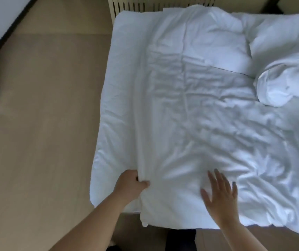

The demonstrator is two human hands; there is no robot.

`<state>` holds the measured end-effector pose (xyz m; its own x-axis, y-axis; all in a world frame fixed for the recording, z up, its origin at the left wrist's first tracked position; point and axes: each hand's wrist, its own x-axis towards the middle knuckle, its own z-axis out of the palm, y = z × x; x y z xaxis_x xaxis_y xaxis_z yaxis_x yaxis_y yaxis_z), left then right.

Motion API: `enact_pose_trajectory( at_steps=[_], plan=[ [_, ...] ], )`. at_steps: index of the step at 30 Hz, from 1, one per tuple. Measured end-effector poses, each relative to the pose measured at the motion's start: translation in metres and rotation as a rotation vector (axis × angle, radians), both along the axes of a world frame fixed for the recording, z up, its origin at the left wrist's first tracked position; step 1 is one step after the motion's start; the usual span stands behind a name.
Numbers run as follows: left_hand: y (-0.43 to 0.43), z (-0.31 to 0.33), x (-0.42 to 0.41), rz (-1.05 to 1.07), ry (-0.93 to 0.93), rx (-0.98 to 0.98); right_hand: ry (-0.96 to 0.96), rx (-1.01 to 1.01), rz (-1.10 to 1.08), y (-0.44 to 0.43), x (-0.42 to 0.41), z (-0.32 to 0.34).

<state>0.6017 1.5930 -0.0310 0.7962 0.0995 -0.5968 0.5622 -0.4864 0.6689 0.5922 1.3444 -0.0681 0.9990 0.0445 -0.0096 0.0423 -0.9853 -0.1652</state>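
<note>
White duvet half spread on bed, still creased w/ far side bunched; left hand pinches its edge, right hand presses flat, fingers straight.

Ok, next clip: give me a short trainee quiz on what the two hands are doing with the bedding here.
1. True or false: the left hand grips a fold of the white duvet near the bed's edge.
2. The right hand is: A) curled into a fist, B) flat on the duvet with fingers spread, C) down on the floor.
3. Fill in: the rounded pillow lies on the ____ side of the view.

Key: 1 true; 2 B; 3 right.
</note>
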Motion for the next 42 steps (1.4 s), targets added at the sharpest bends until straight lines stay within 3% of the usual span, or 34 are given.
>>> enact_pose_trajectory(
  at_steps=[4, 7, 10, 13, 17, 19, 21, 23, 25, 28, 33, 34, 36, 37, 39, 42],
  plan=[
    [0.080, 0.044, -0.014, -0.022, -0.164, -0.053, 0.114, 0.055, 0.016, 0.114, -0.027, 0.011],
    [0.128, 0.041, -0.035, -0.080, -0.105, -0.028, 0.286, 0.046, -0.001, 0.173, -0.042, 0.006],
    [0.134, 0.000, -0.057, -0.174, 0.068, 0.081, 0.438, -0.011, 0.037, 0.183, -0.070, -0.026],
    [0.124, -0.029, -0.049, -0.256, 0.119, 0.158, 0.521, -0.108, -0.001, 0.170, -0.074, -0.030],
    [0.126, -0.022, -0.006, -0.454, 0.126, 0.385, 0.509, 0.085, 0.004, 0.164, -0.053, -0.027],
    [0.135, -0.009, 0.021, -0.468, 0.081, 0.480, 0.379, 0.052, -0.092, 0.171, -0.051, -0.029],
    [0.141, 0.003, 0.051, -0.519, -0.049, 0.634, 0.473, 0.094, -0.180, 0.174, -0.052, -0.037],
    [0.144, 0.008, 0.082, -0.706, -0.231, 0.793, 0.421, 0.140, -0.173, 0.181, -0.050, -0.051],
    [0.142, 0.009, 0.112, -1.048, -0.441, 0.904, 0.361, 0.113, -0.224, 0.182, -0.049, -0.059],
    [0.134, 0.002, 0.146, -1.443, -0.513, 0.938, 0.237, 0.084, -0.271, 0.191, -0.042, -0.060],
    [0.115, -0.011, 0.201, -1.847, -0.247, 0.819, -0.069, 0.042, -0.531, 0.211, 0.002, -0.041],
    [0.115, -0.016, 0.210, -1.897, -0.252, 0.808, -0.137, 0.060, -0.574, 0.221, 0.008, -0.041],
    [0.125, -0.030, 0.234, -1.960, -0.442, 0.735, -0.200, 0.131, -0.664, 0.252, 0.020, -0.040],
    [0.130, -0.037, 0.251, -1.977, -0.629, 0.707, -0.191, 0.174, -0.708, 0.271, 0.027, -0.039],
    [0.139, -0.046, 0.281, -1.957, -0.804, 0.684, -0.053, 0.213, -0.759, 0.307, 0.033, -0.039],
    [0.147, -0.063, 0.317, -1.948, -0.858, 0.648, 0.197, 0.181, -0.776, 0.337, 0.020, -0.045]
  ],
)
